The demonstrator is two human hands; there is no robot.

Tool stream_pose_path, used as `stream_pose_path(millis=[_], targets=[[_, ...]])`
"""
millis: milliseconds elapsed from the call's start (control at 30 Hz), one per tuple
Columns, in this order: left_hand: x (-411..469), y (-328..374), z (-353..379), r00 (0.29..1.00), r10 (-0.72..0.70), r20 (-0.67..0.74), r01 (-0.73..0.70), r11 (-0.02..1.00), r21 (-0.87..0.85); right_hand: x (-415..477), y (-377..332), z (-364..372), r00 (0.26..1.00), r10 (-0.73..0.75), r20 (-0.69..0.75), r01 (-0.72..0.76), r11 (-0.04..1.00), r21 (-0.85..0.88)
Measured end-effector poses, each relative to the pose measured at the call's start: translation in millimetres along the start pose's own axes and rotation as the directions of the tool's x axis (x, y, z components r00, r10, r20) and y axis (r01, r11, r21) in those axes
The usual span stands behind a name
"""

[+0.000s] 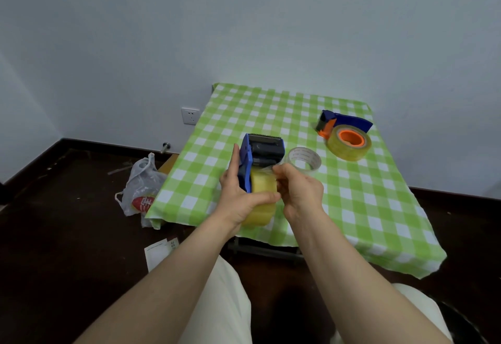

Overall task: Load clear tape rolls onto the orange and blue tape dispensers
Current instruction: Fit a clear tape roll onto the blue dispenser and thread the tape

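A yellowish clear tape roll (261, 194) is being held on the blue tape dispenser (260, 158), above the near edge of the tabletop (379, 208). The dispenser is being gripped by the left hand (238, 197), fingers wrapped around roll and frame. The loose tape end is being pinched by the right hand (299, 189), just right of the roll. The dispenser's toothed end is pointing away, so the tape probably needs pulling that way. Beyond it, an empty roll (305, 160) and the orange dispenser (344, 135), already loaded, are lying.
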State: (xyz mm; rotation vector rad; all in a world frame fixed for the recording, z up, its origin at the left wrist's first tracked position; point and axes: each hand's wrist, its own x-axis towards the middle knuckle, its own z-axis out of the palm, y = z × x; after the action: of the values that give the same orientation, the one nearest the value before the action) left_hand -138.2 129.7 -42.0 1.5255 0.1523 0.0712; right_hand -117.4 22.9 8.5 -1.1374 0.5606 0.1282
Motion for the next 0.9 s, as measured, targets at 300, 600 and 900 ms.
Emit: stream_pose_path(millis=[300, 600, 900], targets=[[7.5, -7.6, -4.5, 1.000, 0.018, 0.002, -0.018, 1.000, -0.003, 7.6, -1.5, 0.5, 0.996, -0.075, 0.045, 0.076, 0.997, -0.019], [6.6, -8.6, -5.2, 0.998, 0.040, 0.048, -0.041, 0.999, 0.022, 18.2, 6.6, -10.1, 0.957, -0.223, 0.188, 0.245, 0.964, -0.102], [6.6, -8.1, -8.4, 0.998, 0.027, 0.065, -0.030, 0.998, 0.047, 16.4, -1.4, -8.4, 0.936, -0.291, 0.196, 0.322, 0.934, -0.155]])
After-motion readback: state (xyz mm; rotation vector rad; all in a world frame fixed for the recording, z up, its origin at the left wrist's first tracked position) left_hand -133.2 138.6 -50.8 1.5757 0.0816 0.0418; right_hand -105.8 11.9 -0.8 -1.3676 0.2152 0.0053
